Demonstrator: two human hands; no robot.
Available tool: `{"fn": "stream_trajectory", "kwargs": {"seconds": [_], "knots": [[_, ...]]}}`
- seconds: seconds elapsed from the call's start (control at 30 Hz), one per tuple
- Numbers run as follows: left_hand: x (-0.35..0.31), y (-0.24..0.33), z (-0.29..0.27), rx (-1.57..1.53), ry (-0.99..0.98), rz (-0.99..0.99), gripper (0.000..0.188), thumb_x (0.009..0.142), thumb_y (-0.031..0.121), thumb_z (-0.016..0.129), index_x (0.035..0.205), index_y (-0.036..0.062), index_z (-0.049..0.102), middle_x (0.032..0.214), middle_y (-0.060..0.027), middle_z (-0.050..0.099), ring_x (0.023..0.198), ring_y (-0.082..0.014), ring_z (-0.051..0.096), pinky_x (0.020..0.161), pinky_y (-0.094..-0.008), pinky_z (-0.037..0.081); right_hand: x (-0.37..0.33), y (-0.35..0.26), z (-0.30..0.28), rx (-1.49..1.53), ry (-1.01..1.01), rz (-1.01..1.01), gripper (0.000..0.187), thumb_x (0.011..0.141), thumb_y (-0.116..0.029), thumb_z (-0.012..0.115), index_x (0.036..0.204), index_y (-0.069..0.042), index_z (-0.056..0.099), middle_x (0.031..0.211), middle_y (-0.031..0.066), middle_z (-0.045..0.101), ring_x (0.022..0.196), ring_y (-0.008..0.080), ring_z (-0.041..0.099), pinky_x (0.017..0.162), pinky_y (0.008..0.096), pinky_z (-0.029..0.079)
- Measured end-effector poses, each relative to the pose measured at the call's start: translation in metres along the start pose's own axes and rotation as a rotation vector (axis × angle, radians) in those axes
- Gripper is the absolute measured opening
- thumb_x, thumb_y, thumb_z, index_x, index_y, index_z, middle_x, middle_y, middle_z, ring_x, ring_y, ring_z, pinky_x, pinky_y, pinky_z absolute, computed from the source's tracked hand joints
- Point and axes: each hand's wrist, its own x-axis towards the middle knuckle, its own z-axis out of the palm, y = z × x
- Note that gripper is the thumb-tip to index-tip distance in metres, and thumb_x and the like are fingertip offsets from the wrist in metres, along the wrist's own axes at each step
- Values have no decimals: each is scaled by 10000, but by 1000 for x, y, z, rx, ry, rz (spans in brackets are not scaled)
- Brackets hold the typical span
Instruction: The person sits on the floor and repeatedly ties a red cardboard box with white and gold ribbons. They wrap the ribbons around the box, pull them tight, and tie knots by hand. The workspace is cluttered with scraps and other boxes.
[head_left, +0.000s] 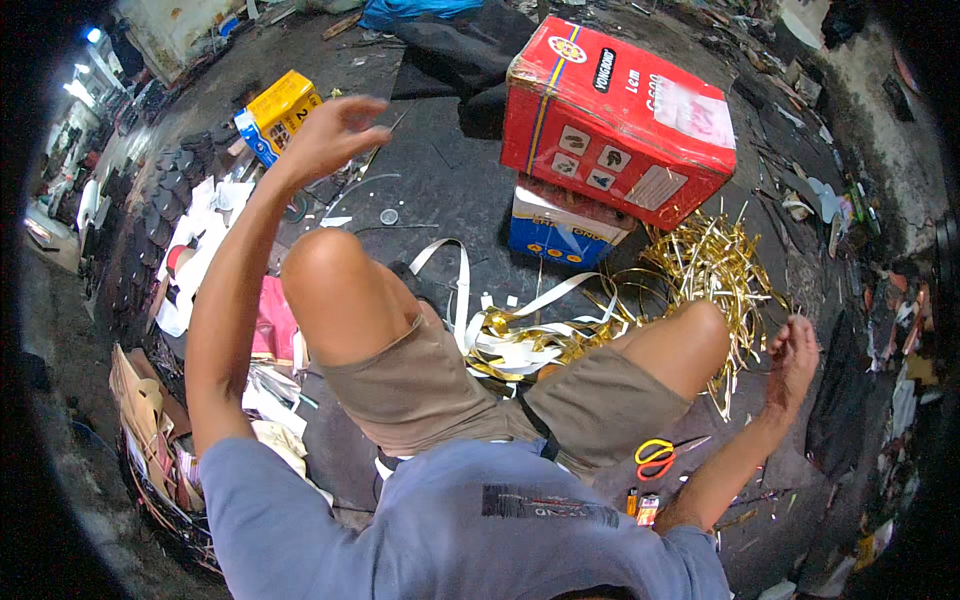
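Here, yellow box (279, 113) beside left hand (335, 135)

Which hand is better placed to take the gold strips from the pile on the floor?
Probably the right hand: it hovers open at the edge of the gold strips. The left hand is raised far away, near the yellow box.

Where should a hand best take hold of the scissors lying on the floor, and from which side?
Take the scissors by the yellow and orange loop handles, coming from the right hand side. They lie flat, with the blades pointing right towards that hand, so probably reach down from above onto the loops.
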Motion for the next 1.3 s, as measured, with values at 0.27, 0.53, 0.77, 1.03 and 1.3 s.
{"fn": "stream_trajectory", "kwargs": {"seconds": [0.27,0.53,0.77,1.03,1.3], "knots": [[-140,-98,-19,-156,43,-398,434,908,205,778,1273,-18,708,1117,-124,761,976,-180,702,879,-334,559,-15,-39,16,38,35,-131,145,1074,-212,604,1120,-79,643,809,-38,554,683,46,495,614,213,395],[-194,-125,39,-257,100,-470,344,917,182,758,1194,-22,745,1068,-92,764,939,-151,692,843,-309,549,-23,-56,64,-211,-1,-157,122,1045,-219,654,1045,-97,650,777,-38,565,667,36,515,569,208,417],[-200,-105,117,-699,250,-586,312,959,203,704,1164,-26,756,1049,-47,751,949,-108,644,810,-292,529,-12,-68,86,-338,-32,-210,127,1042,-202,643,976,-94,651,729,-50,565,620,32,501,551,212,396],[-120,-91,159,-798,67,-607,282,989,196,687,1164,-15,754,1075,-60,766,956,-128,686,856,-293,556,-15,-35,155,-653,-210,-175,171,992,-159,665,1041,5,664,926,57,669,925,160,615,874,328,487],[-164,-97,242,-1360,-178,-774,360,985,274,690,1198,-12,739,1079,-92,772,992,-186,706,897,-360,559,-14,26,145,-320,-262,141,241,976,-190,665,1054,31,721,1024,97,709,1002,207,656,940,337,491]]}}
